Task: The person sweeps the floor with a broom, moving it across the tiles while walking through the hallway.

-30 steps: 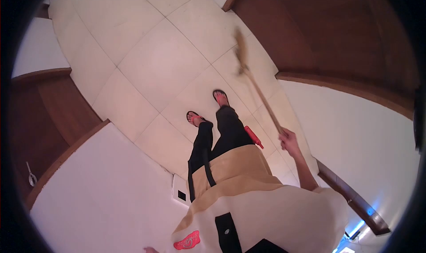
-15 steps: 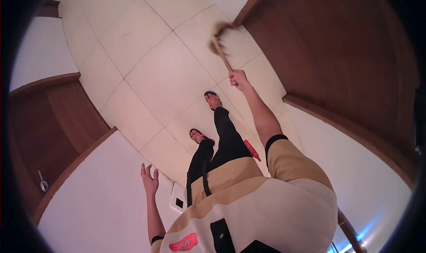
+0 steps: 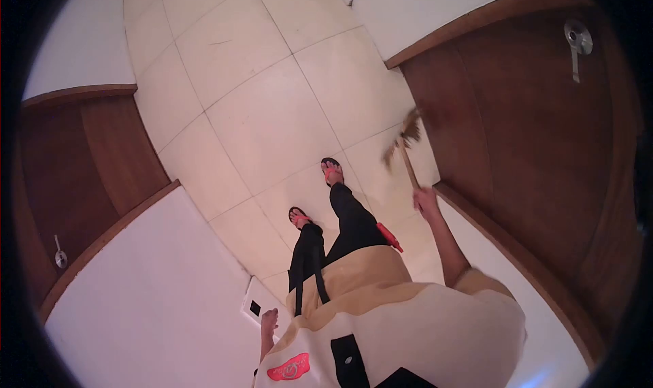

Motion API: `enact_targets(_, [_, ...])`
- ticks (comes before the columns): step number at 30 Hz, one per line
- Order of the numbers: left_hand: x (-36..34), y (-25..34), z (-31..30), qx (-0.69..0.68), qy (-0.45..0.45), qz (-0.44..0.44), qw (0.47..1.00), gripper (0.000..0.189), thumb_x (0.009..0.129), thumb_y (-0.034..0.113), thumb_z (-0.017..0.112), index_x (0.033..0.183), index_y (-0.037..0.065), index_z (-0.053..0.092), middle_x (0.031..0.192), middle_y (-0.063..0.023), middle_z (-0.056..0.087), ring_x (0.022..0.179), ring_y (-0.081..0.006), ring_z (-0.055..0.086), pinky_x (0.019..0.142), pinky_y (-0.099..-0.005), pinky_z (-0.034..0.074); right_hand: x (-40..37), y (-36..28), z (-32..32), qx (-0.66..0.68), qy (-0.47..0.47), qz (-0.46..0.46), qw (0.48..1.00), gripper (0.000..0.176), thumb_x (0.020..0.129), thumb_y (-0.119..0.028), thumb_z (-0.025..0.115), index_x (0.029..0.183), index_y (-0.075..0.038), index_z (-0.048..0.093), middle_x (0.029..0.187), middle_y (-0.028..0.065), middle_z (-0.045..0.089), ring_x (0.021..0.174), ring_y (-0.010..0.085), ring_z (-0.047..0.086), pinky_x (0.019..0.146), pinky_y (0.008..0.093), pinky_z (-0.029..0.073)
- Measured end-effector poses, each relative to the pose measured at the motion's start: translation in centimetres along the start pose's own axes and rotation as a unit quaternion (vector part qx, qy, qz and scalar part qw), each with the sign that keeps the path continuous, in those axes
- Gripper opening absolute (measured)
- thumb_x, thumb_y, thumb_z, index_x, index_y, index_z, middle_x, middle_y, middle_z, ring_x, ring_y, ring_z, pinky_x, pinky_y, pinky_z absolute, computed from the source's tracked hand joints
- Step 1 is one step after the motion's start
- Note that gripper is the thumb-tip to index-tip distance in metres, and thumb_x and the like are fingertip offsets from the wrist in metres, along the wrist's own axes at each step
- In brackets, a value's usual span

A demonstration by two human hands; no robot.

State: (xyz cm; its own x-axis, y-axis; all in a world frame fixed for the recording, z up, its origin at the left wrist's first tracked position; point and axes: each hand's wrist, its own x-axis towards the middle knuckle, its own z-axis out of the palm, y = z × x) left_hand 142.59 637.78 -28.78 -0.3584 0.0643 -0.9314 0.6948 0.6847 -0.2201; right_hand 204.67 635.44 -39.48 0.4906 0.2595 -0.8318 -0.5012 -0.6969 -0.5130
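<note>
My right hand [image 3: 426,203] is closed round the wooden handle of a broom [image 3: 406,158], held out at my right side. Its brown bristles fan out to both sides over the tiled floor, close to the foot of the right-hand door [image 3: 503,102]. Low at my left side, my left hand [image 3: 270,318] holds nothing, its fingers loosely bent. It overlaps a white box with a black square [image 3: 256,307] by the left wall.
Pale floor tiles [image 3: 265,116] run ahead between white walls. A brown door [image 3: 88,177] with a metal handle is on the left. My feet in red-strapped flip-flops [image 3: 331,170] are mid-stride. A red object [image 3: 390,237] sticks out at my right hip.
The broom has swung right and back towards me, nearer the right door. My left hand has dropped back towards my body, its fingers less spread. The view has moved along the corridor.
</note>
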Motion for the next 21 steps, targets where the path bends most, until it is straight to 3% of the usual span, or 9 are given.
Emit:
enact_targets(3, [-2.3,3.3,1.2,-0.088,0.031,0.036,0.995,0.026,0.078,0.032,0.046,0.082,0.007,0.053,0.066,-0.0011,0.051,0.059,-0.0127,0.048,0.046,-0.0299,0.043,6.8,-4.3,3.7,0.036,-0.045,-0.008,0.998,0.007,0.072,-0.006,0.046,0.066,-0.004,0.048,0.051,-0.0005,0.040,0.034,0.0072,0.035,0.030,0.0222,0.030])
enact_targets(6, [-2.8,1.1,0.1,-0.141,0.035,0.007,0.989,0.027,0.078,0.033,0.046,0.080,0.007,0.052,0.067,-0.0023,0.052,0.057,-0.0123,0.049,0.046,-0.0304,0.043,0.7,-7.9,2.3,0.010,-0.025,-0.057,0.998,0.006,0.072,-0.006,0.047,0.071,-0.002,0.051,0.053,-0.0004,0.041,0.033,0.0062,0.033,0.029,0.0220,0.028])
enact_targets(8, [-2.5,-1.2,0.0,-0.163,0.039,0.004,0.986,0.027,0.077,0.032,0.047,0.079,0.005,0.052,0.067,-0.0030,0.053,0.057,-0.0128,0.050,0.045,-0.0289,0.043,-6.0,-9.7,-0.3,-0.073,0.006,-0.037,0.997,0.012,0.072,-0.007,0.048,0.080,0.000,0.053,0.055,-0.0009,0.041,0.034,0.0055,0.034,0.029,0.0222,0.028])
enact_targets(10, [-4.1,0.8,0.1,-0.101,0.027,-0.006,0.995,0.028,0.077,0.032,0.048,0.079,0.005,0.052,0.067,-0.0031,0.053,0.057,-0.0129,0.050,0.044,-0.0279,0.042,-10.9,-12.2,-1.4,-0.118,0.053,0.017,0.991,0.017,0.071,-0.006,0.049,0.086,0.001,0.054,0.053,-0.0011,0.040,0.034,0.0062,0.035,0.029,0.0234,0.029])
enact_targets(12, [-3.9,2.7,0.3,-0.029,-0.008,-0.010,0.999,0.028,0.077,0.032,0.048,0.081,0.005,0.053,0.067,-0.0038,0.054,0.058,-0.0129,0.051,0.045,-0.0271,0.043,-7.8,-10.2,-3.2,-0.213,0.075,-0.030,0.974,0.014,0.071,-0.004,0.048,0.083,0.000,0.054,0.052,-0.0011,0.040,0.034,0.0066,0.035,0.030,0.0234,0.030])
enact_targets(15, [-0.9,3.9,0.7,-0.124,-0.003,0.023,0.992,0.028,0.079,0.032,0.047,0.082,0.005,0.054,0.068,-0.0038,0.055,0.059,-0.0123,0.052,0.046,-0.0261,0.043,1.5,-8.3,-1.7,-0.289,0.090,-0.062,0.951,0.009,0.073,-0.005,0.045,0.077,-0.002,0.053,0.048,-0.0009,0.038,0.035,0.0086,0.037,0.032,0.0242,0.034])
enact_targets(17, [0.2,5.4,0.2,-0.131,0.010,0.023,0.991,0.027,0.080,0.031,0.046,0.082,0.005,0.054,0.069,-0.0034,0.056,0.059,-0.0115,0.052,0.047,-0.0251,0.043,7.1,-8.0,-0.9,-0.142,0.003,-0.041,0.989,0.010,0.074,-0.006,0.044,0.076,-0.002,0.053,0.049,-0.0009,0.039,0.035,0.0083,0.037,0.032,0.0239,0.033])
enact_targets(20, [-1.3,5.4,-1.4,-0.147,0.031,0.035,0.988,0.027,0.080,0.031,0.046,0.083,0.006,0.053,0.069,-0.0036,0.056,0.059,-0.0116,0.052,0.048,-0.0254,0.043,3.6,-9.9,-0.3,-0.082,-0.075,-0.060,0.992,0.007,0.074,-0.005,0.045,0.072,-0.002,0.051,0.049,-0.0010,0.039,0.035,0.0078,0.037,0.031,0.0234,0.032])
enact_targets(21, [-1.6,5.4,-1.7,-0.156,0.041,0.038,0.986,0.026,0.079,0.031,0.046,0.083,0.006,0.053,0.069,-0.0036,0.056,0.059,-0.0118,0.052,0.048,-0.0254,0.043,1.2,-10.3,-0.1,-0.072,-0.060,-0.041,0.995,0.006,0.074,-0.005,0.046,0.073,-0.001,0.051,0.051,-0.0012,0.039,0.036,0.0076,0.036,0.031,0.0233,0.031])
